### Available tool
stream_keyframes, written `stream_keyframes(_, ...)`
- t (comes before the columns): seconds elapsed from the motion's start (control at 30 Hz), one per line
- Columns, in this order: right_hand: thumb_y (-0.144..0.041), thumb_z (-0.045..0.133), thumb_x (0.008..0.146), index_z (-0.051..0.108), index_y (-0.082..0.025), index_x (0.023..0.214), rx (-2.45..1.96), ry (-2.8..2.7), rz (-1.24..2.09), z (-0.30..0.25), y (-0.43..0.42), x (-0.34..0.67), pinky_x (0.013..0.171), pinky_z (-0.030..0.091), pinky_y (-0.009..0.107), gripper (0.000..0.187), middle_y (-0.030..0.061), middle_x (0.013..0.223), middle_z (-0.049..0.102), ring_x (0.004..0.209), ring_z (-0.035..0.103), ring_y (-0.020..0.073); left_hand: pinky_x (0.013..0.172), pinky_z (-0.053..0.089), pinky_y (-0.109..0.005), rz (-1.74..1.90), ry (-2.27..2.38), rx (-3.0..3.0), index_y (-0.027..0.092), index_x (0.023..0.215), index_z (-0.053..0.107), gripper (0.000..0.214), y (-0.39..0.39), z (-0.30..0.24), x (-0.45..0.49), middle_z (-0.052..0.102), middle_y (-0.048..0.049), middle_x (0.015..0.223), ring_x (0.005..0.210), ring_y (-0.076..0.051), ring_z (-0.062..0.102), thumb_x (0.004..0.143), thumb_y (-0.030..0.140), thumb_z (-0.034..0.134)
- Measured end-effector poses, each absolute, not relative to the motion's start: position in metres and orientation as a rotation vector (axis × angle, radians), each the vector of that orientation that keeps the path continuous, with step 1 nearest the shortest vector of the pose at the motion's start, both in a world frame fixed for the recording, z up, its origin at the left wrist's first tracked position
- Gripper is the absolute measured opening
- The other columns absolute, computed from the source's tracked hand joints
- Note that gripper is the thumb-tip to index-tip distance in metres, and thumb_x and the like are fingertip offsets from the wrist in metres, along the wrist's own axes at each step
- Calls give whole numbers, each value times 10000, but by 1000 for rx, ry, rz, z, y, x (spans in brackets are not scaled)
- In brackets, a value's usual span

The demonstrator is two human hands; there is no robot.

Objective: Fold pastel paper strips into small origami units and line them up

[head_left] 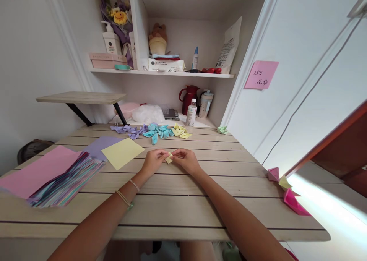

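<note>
Basically, head view: left hand (155, 161) and right hand (187, 161) meet near the middle of the slatted table (177, 211), pinching one small folded yellow paper (169, 159) between them. Fingers nearly closed on both; left has the paper's left side, right has its right side. Exact finger placement too small to tell. Bracelets (126, 196) on left wrist.

Left of the hands: yellow sheet (122, 153), partly over a purple sheet (100, 146); beside these, a fanned paper stack (69, 182) with a pink sheet (43, 169) on top. Beyond the hands, a row of folded pieces: purple ones (130, 130), blue ones (159, 131), yellow ones (180, 131). Green folded piece (222, 130) sits well apart, far right corner. Along the right edge: pink folded piece (273, 174), pale yellow one (284, 182), magenta one (295, 203). Clear bottle (191, 114) and red jug (189, 99) stand at the back, under the shelf (163, 73).
</note>
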State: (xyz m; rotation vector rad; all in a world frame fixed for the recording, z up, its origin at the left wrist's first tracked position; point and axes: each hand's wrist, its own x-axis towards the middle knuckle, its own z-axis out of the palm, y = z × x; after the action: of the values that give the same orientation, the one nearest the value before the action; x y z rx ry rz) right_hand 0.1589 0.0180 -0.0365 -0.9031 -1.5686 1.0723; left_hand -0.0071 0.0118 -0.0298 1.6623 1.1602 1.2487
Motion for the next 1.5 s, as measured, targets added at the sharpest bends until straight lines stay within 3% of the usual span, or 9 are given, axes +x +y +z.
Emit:
stream_keyframes(0.23, -349, 663, 679, 683, -188, 855, -935, -1642, 738, -35, 17, 158, 675, 514, 290, 239, 52, 813, 702, 725, 647, 181, 753, 469, -287, 1260, 1159, 2371, 198, 838, 687, 171, 12, -19, -17, 683, -54, 842, 796, -169, 613, 795, 195, 521)
stream_keyframes(0.43, -305, 636, 725, 696, -205, 751, -951, -1795, 532, -35, 17, 160, 605, 485, 260, 120, 34, 715, 699, 632, 630, 166, 792, 457, -296, 1138, 1103, 2531, 204, 966, 659, 268, 9, -19, -15, 651, -68, 928, 858, -164, 588, 824, 118, 448)
stream_keyframes(0.6, -201, 604, 735, 686, -205, 754, -972, -1971, 379, -32, 16, 162, 619, 462, 241, 83, 30, 722, 684, 631, 605, 140, 769, 461, -287, 1083, 1120, 2557, 201, 918, 658, 260, 7, -16, -15, 649, -58, 891, 837, -162, 590, 806, 90, 451)
stream_keyframes(0.9, -138, 578, 738, 663, -180, 742, -969, -2053, 283, -29, 15, 163, 638, 444, 228, 95, 34, 724, 654, 666, 584, 131, 708, 524, -290, 1193, 1235, 2022, 148, 888, 634, 200, 8, -28, -9, 683, -79, 877, 764, -173, 645, 742, 270, 571)
stream_keyframes(1.2, -185, 541, 771, 665, -201, 807, -1079, -2181, 60, -20, 3, 160, 664, 419, 218, 130, 37, 807, 655, 752, 597, 139, 708, 534, -296, 1229, 1275, 1722, 126, 825, 645, 206, 9, -28, -6, 696, -84, 798, 762, -192, 658, 629, 189, 628)
stream_keyframes(1.5, -253, 536, 773, 671, -231, 798, -1134, -2182, -137, -16, -1, 158, 594, 369, 220, 139, 22, 852, 628, 712, 574, 132, 663, 534, -283, 1222, 1315, 1747, 119, 872, 639, 271, 8, -27, -6, 695, -79, 769, 723, -192, 662, 606, 154, 603)
